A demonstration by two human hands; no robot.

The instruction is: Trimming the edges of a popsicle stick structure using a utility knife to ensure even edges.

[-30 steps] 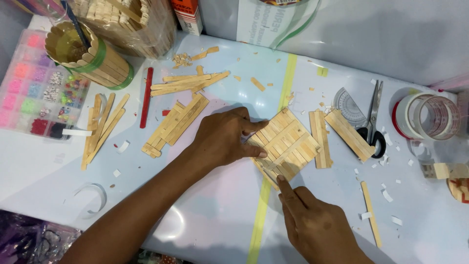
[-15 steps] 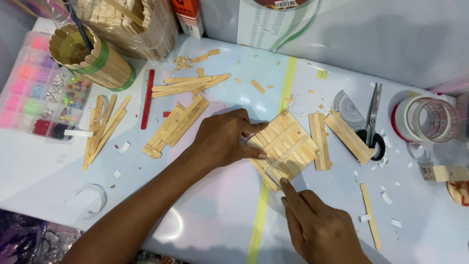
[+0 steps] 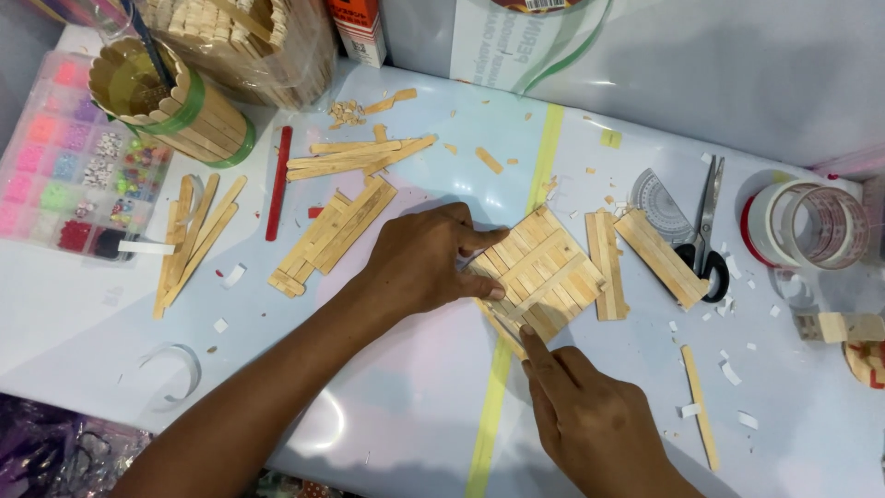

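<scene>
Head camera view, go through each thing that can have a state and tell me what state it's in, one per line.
Left hand: flat on the stick panel, pinning it.
Right hand: index fingertip pressing the panel's near edge.
Stick panel: flat on the table, assembled, turned cornerwise.
Scissors: closed, lying flat.
Stick-clad cup: upright, a brush in it.
Bead box: whether a lid covers it, cannot tell.
Tape rolls: lying side by side.

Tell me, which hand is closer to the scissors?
The right hand. It sits at the near edge of the stick panel, below and left of the scissors. The left hand rests on the panel's far-left side, farther away.
</scene>
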